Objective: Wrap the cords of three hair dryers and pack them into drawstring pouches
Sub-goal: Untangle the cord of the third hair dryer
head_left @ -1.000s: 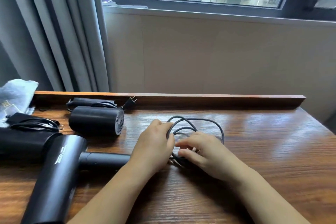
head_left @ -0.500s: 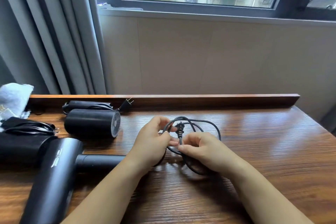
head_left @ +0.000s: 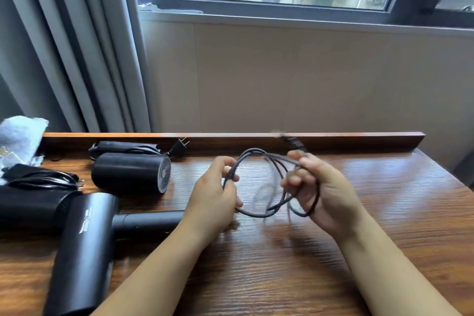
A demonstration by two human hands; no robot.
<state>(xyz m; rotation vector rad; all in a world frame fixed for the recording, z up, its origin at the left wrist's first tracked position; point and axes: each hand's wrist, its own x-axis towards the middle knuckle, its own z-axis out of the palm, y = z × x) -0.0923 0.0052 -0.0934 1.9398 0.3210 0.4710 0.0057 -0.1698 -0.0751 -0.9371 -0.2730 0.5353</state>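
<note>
The wooden table point(head_left: 384, 226) fills the lower half of my view, with its raised back rail at twelve o'clock. The biggest thing on it is the black hair dryer point(head_left: 84, 246) at about eight o'clock, lying flat with its handle running toward my left wrist. At nine o'clock lies a second dryer point(head_left: 28, 202), mostly cut off by the edge of view, with a bundled cable resting on top of it. At ten o'clock sits a third, shorter dryer point(head_left: 129, 173), on its side with the grille facing right, its own cable and plug point(head_left: 179, 146) tucked just behind it against the rail. A pale crumpled bag point(head_left: 18, 136) pokes in at the far ten o'clock corner. My left hand point(head_left: 213, 202) curls around the left side of the coiled cord point(head_left: 256, 214), thumb and fingers closed on the loops. My right hand point(head_left: 331, 195) grips the right side of the same coil, fingers curled through the loops, holding it lifted off the table at the centre. The cord's plug end point(head_left: 295, 142) sticks up past my right fingertips at one o'clock, blurred.
</note>
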